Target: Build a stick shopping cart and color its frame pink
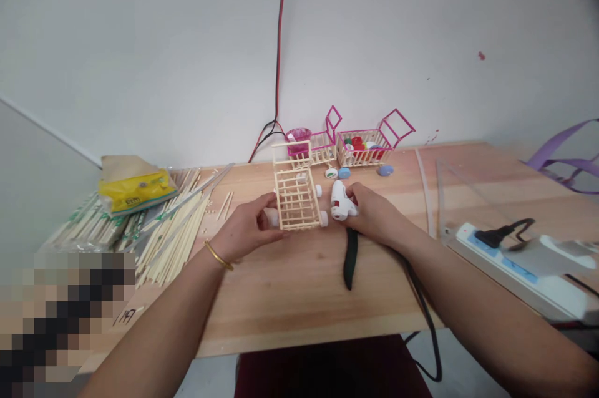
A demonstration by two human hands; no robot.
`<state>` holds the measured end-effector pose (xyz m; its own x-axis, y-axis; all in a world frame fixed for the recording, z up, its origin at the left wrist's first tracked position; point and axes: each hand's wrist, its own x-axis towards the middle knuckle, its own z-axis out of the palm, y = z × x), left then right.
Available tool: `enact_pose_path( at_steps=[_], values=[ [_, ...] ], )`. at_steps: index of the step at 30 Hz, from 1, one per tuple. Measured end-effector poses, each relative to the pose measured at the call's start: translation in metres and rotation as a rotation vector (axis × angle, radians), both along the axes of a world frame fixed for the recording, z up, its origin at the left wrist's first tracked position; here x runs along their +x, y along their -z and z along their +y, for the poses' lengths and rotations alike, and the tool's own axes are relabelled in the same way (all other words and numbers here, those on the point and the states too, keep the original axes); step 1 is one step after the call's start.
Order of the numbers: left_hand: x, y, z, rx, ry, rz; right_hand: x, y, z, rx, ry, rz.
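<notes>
A small cart built of pale wooden sticks (296, 196), with white bottle-cap wheels, stands on the wooden table (299, 298). My left hand (246, 229), with a gold bangle at the wrist, grips its left side with fingers closed on the frame. My right hand (372, 214) is wrapped round a white glue gun (340, 201), whose nozzle points at the cart's right side near a wheel. A black cord runs from the gun over the table's front edge.
Piles of wooden sticks (163, 229) and a yellow tissue pack (133, 189) lie at the left. Pink stick carts holding coloured caps (362, 148) stand at the back by the wall. A white power strip (519, 267) lies at the right, behind a clear sheet.
</notes>
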<state>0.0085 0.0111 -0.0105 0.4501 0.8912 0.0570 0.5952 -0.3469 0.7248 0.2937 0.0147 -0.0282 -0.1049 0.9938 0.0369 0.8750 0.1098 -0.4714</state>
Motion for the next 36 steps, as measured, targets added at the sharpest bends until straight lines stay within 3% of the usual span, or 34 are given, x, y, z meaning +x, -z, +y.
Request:
enact_pose_path(
  at_steps=[36],
  values=[
    [-0.0018,-0.0035,-0.0039,-0.123,0.089,-0.004,0.0078,-0.0074,0.0016,-0.074,-0.182,-0.039]
  ],
)
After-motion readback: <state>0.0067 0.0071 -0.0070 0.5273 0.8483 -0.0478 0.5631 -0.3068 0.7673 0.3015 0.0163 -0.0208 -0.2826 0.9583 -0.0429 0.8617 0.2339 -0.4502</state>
